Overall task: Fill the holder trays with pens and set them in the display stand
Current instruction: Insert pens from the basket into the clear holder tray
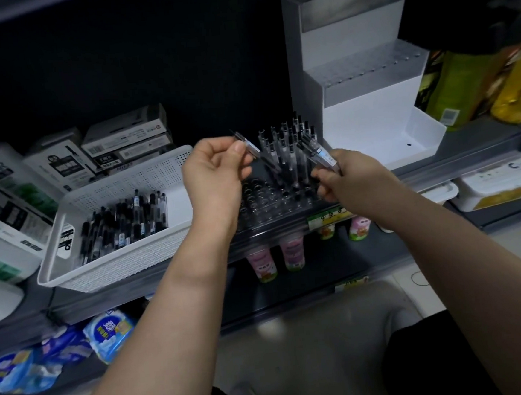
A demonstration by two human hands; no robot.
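Observation:
A clear holder tray (272,205) with rows of round holes stands on the shelf in front of me. Several pens (289,145) stand upright in its far right rows; the near and left holes hold none. My left hand (213,173) pinches one clear pen (247,145) above the tray's left side. My right hand (348,175) grips a small bunch of pens (319,153) over the tray's right side. The white stepped display stand (366,95) sits behind to the right, one holder tray (367,69) on its upper step.
A white perforated basket (123,258) with several loose pens (124,223) stands left of the tray. Pen boxes (127,139) are stacked behind it. Small drink bottles (291,254) stand on the shelf below, blue tissue packs (108,334) at the lower left.

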